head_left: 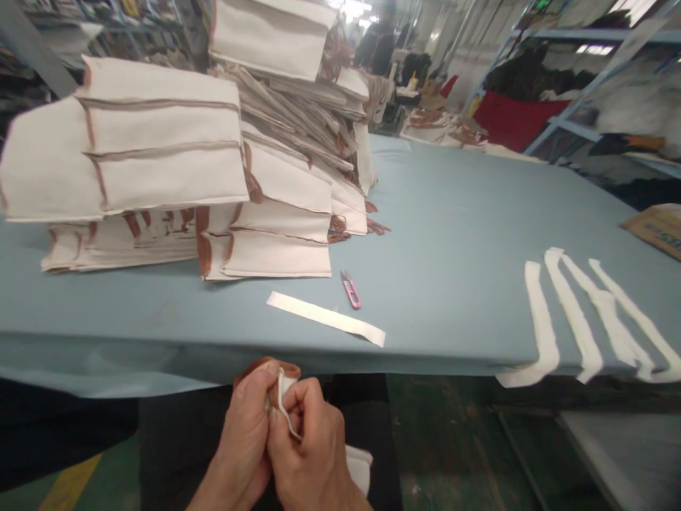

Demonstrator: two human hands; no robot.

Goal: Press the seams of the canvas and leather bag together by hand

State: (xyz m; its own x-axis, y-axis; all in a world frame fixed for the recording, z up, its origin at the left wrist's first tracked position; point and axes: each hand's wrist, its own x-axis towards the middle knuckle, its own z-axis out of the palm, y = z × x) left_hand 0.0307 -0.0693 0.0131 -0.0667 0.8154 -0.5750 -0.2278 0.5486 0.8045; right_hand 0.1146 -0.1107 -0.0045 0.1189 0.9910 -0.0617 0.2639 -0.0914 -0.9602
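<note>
Both hands are close together just in front of the table's near edge. My left hand [247,419] is closed with its thumb on a bunched piece of cream cloth with brown trim [288,387]. Pinching the same cloth from the right is my right hand [313,443], its fingers curled in. A white end of cloth [360,465] hangs out below my right wrist. Much of the piece is hidden inside the hands. On the table beyond them lie a cream strip [325,318] and pink-handled thread snips [350,289].
Stacks of cream fabric pieces with brown edging [164,167] fill the left of the blue-covered table [447,234]. Several white strips [577,319] hang over its front edge at the right. A cardboard box [657,228] stands at the far right, near blue shelving [577,130].
</note>
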